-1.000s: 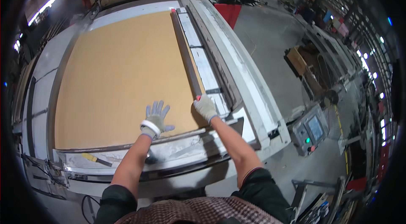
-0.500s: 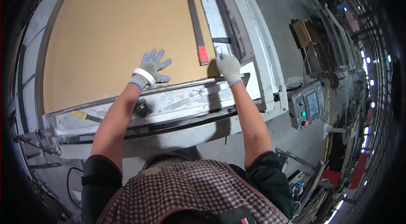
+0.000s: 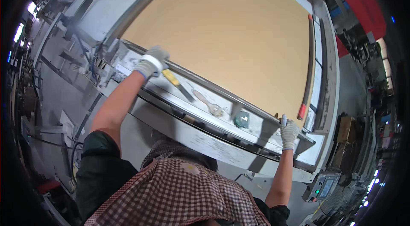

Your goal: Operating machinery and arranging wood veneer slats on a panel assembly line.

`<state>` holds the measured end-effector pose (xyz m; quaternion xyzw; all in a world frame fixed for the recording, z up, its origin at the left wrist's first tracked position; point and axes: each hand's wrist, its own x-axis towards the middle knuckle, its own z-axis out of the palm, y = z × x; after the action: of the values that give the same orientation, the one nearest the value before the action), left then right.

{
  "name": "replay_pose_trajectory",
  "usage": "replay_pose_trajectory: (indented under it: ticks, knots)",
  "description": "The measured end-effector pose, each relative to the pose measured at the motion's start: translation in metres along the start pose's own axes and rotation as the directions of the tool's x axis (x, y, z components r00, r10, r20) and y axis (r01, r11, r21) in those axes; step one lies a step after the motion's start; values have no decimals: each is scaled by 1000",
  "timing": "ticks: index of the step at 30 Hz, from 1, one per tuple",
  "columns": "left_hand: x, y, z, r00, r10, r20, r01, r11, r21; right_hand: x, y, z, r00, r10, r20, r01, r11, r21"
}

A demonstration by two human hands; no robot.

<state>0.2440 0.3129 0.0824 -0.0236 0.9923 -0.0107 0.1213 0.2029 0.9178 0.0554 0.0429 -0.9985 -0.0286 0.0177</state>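
Looks like I'm steadying the tan sheet (image 3: 239,29), left hand (image 3: 153,60) 10 o'clock, right hand (image 3: 289,134) 4, can't tell if fingers are clamped; next calls for even support.

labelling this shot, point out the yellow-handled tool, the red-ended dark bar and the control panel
Yellow-handled tool (image 3: 174,80), head view: yellow handle.
Red-ended dark bar (image 3: 311,61), head view: mid-length.
Control panel (image 3: 327,186), head view: screen.
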Motion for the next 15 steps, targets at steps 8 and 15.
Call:
replay_pose_trajectory:
  ticks: [8,15]
  knots:
    - [-105,-50,-3,545,490,-680,-815,499,-294,22,-348,-30,982,-110,156,107,994,28]
    - [-246,-227,-23,552,384,-740,-802,487,-345,16,-577,-35,905,-424,-29,416,870,264]
